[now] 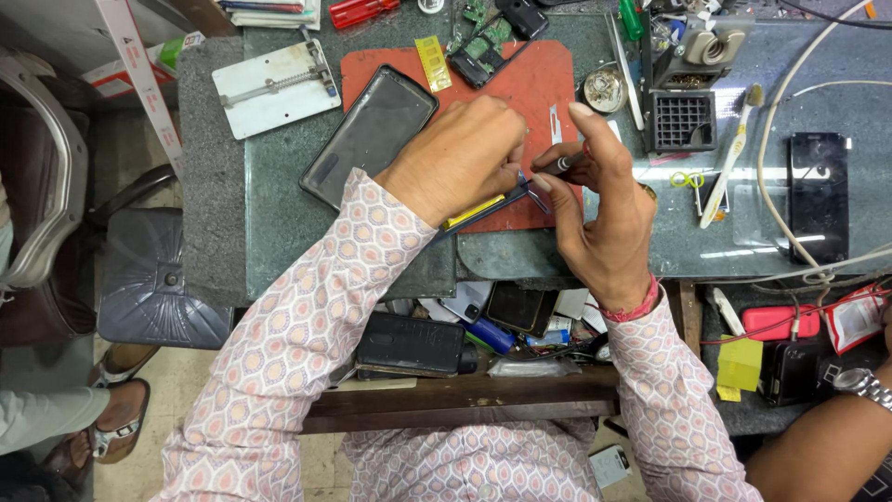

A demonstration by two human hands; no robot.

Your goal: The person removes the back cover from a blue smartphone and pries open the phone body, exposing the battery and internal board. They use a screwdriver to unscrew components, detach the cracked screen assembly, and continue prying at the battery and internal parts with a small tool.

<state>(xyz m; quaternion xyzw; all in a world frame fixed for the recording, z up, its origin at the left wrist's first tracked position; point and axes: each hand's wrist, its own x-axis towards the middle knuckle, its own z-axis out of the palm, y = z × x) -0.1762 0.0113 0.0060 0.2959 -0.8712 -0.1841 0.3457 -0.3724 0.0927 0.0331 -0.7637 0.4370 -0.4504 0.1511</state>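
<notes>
My left hand [460, 153] presses down on an opened phone body [483, 210] with a yellow part showing, which lies on a red work mat [544, 79]. My right hand [599, 209] grips a thin dark screwdriver [560, 165], its tip angled down toward the phone beside my left fingers. A black phone back cover [370, 135] lies tilted on the mat's left edge, just left of my left wrist. A small circuit board [476, 58] rests at the mat's far edge.
A white metal holder plate [275, 88] lies at far left. A black grid stand [683, 119], a toothbrush [734, 153], a round tin [605, 88] and a dark phone [818, 195] sit right. An open drawer [465, 339] of parts is below. Another person's arm [836, 437] is at lower right.
</notes>
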